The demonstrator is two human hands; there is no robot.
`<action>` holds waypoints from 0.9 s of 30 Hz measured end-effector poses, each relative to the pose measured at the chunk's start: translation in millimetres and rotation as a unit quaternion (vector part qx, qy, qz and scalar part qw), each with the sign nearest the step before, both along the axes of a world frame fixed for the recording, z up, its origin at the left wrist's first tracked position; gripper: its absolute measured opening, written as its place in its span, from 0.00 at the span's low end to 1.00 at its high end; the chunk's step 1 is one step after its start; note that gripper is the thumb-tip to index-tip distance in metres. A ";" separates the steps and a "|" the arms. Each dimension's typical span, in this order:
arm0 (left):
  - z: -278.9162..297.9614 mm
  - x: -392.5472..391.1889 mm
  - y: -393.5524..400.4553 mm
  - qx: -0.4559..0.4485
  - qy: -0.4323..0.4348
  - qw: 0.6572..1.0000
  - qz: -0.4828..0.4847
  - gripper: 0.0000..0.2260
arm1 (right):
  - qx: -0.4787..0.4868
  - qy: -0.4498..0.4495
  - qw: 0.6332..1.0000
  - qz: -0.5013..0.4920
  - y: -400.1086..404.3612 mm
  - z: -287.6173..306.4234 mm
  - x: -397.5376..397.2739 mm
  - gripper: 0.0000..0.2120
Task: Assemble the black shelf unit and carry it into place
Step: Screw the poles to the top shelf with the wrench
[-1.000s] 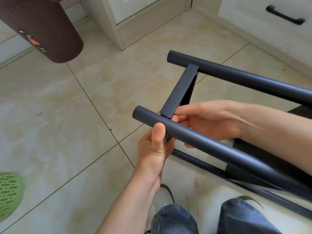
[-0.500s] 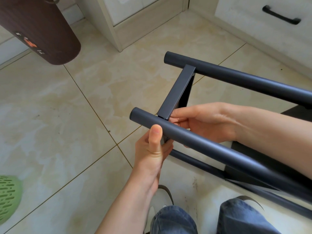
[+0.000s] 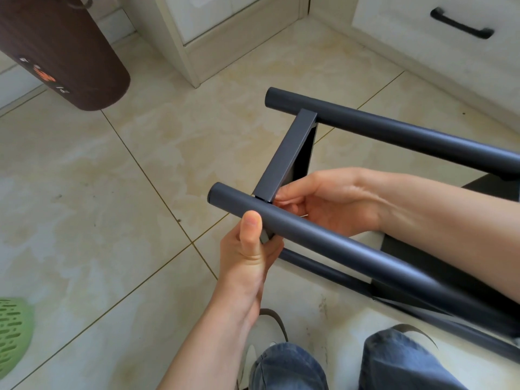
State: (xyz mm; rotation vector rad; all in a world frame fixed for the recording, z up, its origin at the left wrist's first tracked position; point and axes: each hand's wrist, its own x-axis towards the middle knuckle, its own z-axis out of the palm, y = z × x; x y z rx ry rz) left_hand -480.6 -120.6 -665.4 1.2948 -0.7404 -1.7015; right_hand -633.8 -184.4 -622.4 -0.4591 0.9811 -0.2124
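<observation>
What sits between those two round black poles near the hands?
A flat black crossbar spans from the near pole to the far pole, seen in the head view.

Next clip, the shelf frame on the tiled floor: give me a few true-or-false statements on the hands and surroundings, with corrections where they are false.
1. The left hand grips the near tube, thumb on top. True.
2. The right hand lies flat on the floor. False: it is at the joint where the crossbar meets the near tube.
3. The crossbar joins the near tube and the far tube. True.
4. The drawer handle is white. False: it is black.
</observation>
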 end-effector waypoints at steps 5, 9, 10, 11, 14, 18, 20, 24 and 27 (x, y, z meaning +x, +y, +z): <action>-1.2 0.9 1.5 -0.001 -0.007 1.000 -0.005 0.51 | 0.008 -0.002 1.000 -0.006 1.9 0.5 1.1 0.14; -3.7 1.5 1.5 -0.002 -0.009 1.000 -0.016 0.49 | 0.001 0.015 1.000 -0.012 4.6 2.3 0.7 0.11; -4.5 1.2 1.8 -0.007 -0.010 1.000 -0.020 0.46 | -0.007 0.024 1.000 -0.015 5.4 3.7 -1.5 0.09; -5.2 0.8 2.5 -0.011 -0.010 1.000 -0.026 0.43 | -0.023 0.041 0.999 -0.017 6.1 5.4 -5.3 0.08; -6.1 0.7 4.5 -0.003 -0.008 0.999 -0.031 0.33 | -0.138 0.144 0.980 -0.013 9.6 18.4 -28.2 0.08; -7.3 5.2 4.6 0.022 -0.012 1.000 -0.019 0.38 | -0.281 0.258 0.924 -0.029 17.2 53.1 -62.3 0.06; -2.7 5.5 4.5 0.031 -0.008 0.999 -0.016 0.45 | -0.347 0.317 0.881 -0.045 19.5 65.5 -75.5 0.06; 15.3 5.7 5.2 0.051 -0.003 0.999 -0.011 0.40 | -0.503 0.453 0.733 -0.069 19.7 74.1 -98.1 0.06; 26.4 5.8 5.4 0.041 -0.006 0.999 -0.010 0.35 | -0.543 0.536 0.646 -0.014 14.7 65.6 -111.5 0.06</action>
